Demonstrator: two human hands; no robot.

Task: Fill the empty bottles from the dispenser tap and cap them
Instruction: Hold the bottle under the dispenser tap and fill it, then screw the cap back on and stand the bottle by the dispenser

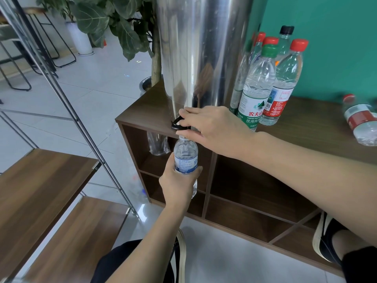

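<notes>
A tall steel dispenser (201, 48) stands on the dark wooden shelf unit (146, 111). My right hand (212, 129) grips its black tap lever (177, 123) at the shelf's front edge. Directly under the tap, my left hand (177, 184) holds a small clear bottle with a blue label (185, 154) upright, uncapped, its mouth just below the spout. Whether water flows I cannot tell. Several capped bottles stand to the right of the dispenser, the nearest with a green cap (258, 86) and one with a red cap (285, 82).
Another red-labelled bottle (361, 121) lies on its side at the shelf's right end. Open cubby compartments (255, 190) lie below; one holds clear plastic (158, 144). A metal rack with wooden shelves (40, 180) stands at left. A potted plant (122, 23) is behind.
</notes>
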